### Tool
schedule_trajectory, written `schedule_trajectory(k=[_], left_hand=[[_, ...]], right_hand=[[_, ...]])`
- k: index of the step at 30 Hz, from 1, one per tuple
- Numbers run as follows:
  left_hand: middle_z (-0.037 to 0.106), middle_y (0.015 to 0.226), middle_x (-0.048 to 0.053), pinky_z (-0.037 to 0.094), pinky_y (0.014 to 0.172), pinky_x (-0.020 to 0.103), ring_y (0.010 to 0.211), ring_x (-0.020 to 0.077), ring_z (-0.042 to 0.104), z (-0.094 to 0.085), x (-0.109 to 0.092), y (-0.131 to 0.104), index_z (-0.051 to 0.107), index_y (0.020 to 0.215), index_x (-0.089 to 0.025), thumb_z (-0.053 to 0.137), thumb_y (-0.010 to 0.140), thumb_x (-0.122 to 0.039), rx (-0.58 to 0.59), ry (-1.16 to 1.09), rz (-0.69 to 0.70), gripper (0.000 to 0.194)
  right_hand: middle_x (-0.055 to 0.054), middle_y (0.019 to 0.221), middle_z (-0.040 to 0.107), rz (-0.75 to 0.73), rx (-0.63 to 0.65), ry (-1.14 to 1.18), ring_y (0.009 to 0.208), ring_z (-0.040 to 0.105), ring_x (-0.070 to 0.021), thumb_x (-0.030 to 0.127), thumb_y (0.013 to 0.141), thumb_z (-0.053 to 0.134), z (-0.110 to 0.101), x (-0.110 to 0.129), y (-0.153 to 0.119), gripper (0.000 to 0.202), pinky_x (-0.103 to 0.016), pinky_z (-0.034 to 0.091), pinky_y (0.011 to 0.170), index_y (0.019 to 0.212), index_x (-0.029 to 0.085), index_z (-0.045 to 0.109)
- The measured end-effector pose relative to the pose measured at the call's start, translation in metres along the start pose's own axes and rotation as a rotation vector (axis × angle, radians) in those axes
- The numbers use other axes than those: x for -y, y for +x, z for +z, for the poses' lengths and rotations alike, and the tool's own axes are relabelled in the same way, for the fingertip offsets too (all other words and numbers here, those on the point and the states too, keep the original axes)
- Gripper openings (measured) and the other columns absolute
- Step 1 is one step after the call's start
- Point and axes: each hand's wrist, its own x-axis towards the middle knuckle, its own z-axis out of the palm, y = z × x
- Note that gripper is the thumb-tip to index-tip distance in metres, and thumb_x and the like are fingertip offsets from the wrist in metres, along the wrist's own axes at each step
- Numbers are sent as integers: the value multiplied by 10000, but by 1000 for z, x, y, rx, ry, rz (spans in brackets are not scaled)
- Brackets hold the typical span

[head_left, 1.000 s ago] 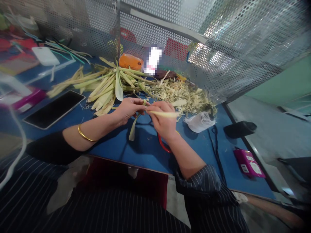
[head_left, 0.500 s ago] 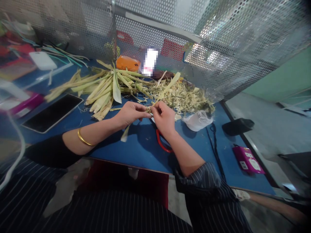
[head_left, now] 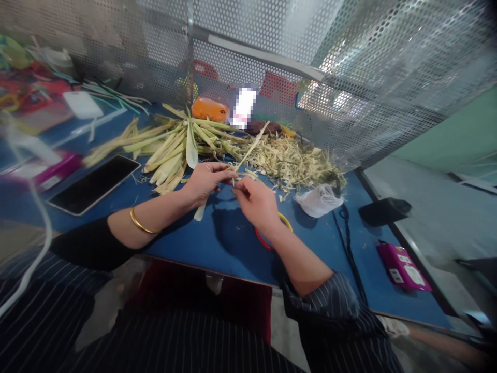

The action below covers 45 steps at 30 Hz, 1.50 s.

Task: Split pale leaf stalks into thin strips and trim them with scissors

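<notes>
Above the blue table my left hand (head_left: 206, 184) is closed, its thumb and fingers pinching a pale corn husk strip (head_left: 253, 145). One end of the strip sticks up and away from me. Close beside it, my right hand (head_left: 256, 201) is also closed, fingertips pinched at the same husk work; the exact grip is partly hidden. A loose husk end (head_left: 200, 212) hangs below my left hand. Under my right wrist lie red and yellow handles, seemingly of scissors (head_left: 286, 221), mostly covered. Beyond my hands lies a bundle of husk leaves (head_left: 171, 158).
A heap of husk shreds (head_left: 298, 160) lies at the back. White thread (head_left: 320, 201), a black cord (head_left: 346, 243) and a purple packet (head_left: 404, 267) are to the right. A dark tablet or phone (head_left: 95, 184) lies left. A perforated metal screen (head_left: 233, 62) rises behind.
My right hand has shifted slightly down and left against the left hand. The raised strip looks thinner, and a yellow handle now shows beside the red one. The view has shifted slightly.
</notes>
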Motion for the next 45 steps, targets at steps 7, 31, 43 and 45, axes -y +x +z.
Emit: schedule_trajectory(k=[7, 31, 43, 45], left_hand=[[701, 818, 52, 284, 433, 189, 596, 71, 527, 0, -4, -1, 747, 836, -160, 767, 676, -293, 66, -143, -110, 209], [686, 644, 21, 517, 553, 249, 497, 112, 624, 1, -2, 3, 491, 811, -162, 685, 778, -122, 116, -163, -122, 201], [678, 652, 28, 476, 538, 228, 493, 94, 598, -2, -10, 3, 534, 765, -145, 667, 798, -122, 123, -248, -181, 140], [687, 662, 35, 474, 540, 228, 495, 94, 595, -2, -7, 4, 533, 770, -148, 674, 790, -123, 135, -240, -160, 145]], right_hand=[[2, 728, 647, 595, -28, 1103, 599, 558, -109, 469, 758, 668, 14, -9, 11, 284, -247, 408, 561, 814, 191, 659], [20, 625, 594, 219, -219, 710, 643, 544, -121, 268, 852, 548, -20, -1, 11, 228, -280, 423, 687, 661, 195, 650], [14, 659, 554, 106, -62, 546, 692, 512, -133, 118, 755, 525, -30, -3, 12, 233, -297, 383, 722, 548, 202, 588], [14, 667, 548, 82, -64, 518, 701, 516, -133, 113, 759, 529, -30, -2, 11, 235, -296, 382, 724, 549, 203, 582]])
